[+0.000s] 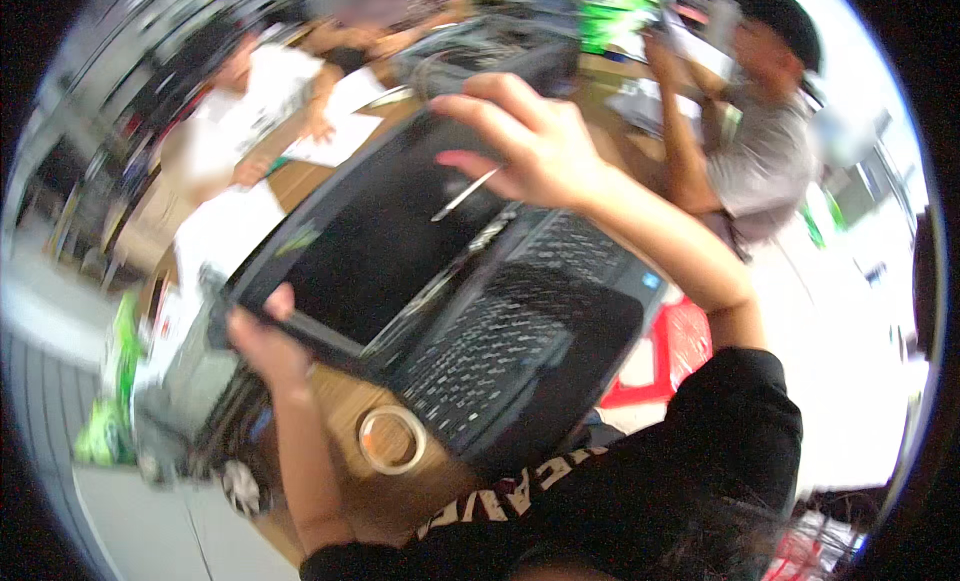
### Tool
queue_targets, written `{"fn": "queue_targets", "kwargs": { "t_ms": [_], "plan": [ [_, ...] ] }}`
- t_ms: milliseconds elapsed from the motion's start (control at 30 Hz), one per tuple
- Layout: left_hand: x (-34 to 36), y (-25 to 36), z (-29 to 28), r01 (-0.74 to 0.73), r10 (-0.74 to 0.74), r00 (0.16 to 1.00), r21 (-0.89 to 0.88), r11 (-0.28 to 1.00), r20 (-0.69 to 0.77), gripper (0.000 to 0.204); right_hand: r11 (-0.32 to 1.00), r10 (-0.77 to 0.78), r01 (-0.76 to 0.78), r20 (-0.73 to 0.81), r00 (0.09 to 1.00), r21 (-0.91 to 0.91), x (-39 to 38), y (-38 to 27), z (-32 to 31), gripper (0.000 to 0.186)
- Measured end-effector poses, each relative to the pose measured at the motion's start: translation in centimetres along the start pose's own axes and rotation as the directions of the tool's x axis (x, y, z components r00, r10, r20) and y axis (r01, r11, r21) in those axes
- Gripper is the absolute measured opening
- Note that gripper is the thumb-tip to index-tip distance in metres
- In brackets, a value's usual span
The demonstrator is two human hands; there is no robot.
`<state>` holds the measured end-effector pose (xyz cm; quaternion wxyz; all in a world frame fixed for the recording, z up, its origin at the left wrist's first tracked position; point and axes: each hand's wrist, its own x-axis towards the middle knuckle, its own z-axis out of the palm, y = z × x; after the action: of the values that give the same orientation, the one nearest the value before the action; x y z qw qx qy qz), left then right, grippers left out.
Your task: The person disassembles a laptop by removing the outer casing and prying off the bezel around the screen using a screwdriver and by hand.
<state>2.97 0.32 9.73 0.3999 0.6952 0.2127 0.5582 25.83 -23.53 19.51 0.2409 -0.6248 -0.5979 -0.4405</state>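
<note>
Resting on the table (345, 406), the laptop (510, 326) stands open before the person, its keyboard side turned to the lower right and its dark screen (380, 231) to the upper left. The left hand (270, 346) grasps the screen frame at its near-left corner, thumb on the front face. The right hand (535, 146) is raised at the far end of the screen, fingers bent, grasping a slim, pale tool (465, 196) whose free end points down across the screen; whether its fingertips touch the frame cannot be told. A tape roll (419, 439) lies just beside the laptop's near edge. Papers (230, 226) lie beyond the screen. Two co-workers, one in white (275, 86), one in grey (765, 151), sit opposite and to the right.
</note>
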Motion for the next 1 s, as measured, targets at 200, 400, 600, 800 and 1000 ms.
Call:
{"fn": "queue_targets", "kwargs": {
  "t_ms": [200,400,600,800,1000],
  "plan": [
    [0.7,-2.2,0.0,-0.013,0.052,0.994,-0.375,0.927,0.094,0.039,0.947,0.316,-0.316,0.010,0.949,0.063,-6.6,-1.3,-5.2,0.026],
    [-0.3,-3.0,-0.4,-0.164,0.168,0.975,0.036,0.986,-0.144,0.051,0.857,0.487,-0.484,0.029,0.873,0.175,-11.4,-3.0,-6.8,0.012],
    [-2.6,4.1,6.3,-0.470,0.559,0.806,0.365,0.804,-0.193,0.048,0.797,0.530,-0.602,0.434,0.729,0.037,-11.3,-4.9,-2.4,0.024],
    [-6.5,8.6,11.0,-0.534,0.540,0.812,0.092,0.840,-0.223,0.049,0.830,0.282,-0.509,0.615,0.736,0.228,-13.1,-8.0,6.4,0.044],
    [-5.5,7.4,9.6,-0.522,0.530,0.818,0.099,0.847,-0.223,0.051,0.662,0.540,-0.512,0.126,0.833,0.547,-7.9,-5.9,5.0,0.012]
  ]
}}
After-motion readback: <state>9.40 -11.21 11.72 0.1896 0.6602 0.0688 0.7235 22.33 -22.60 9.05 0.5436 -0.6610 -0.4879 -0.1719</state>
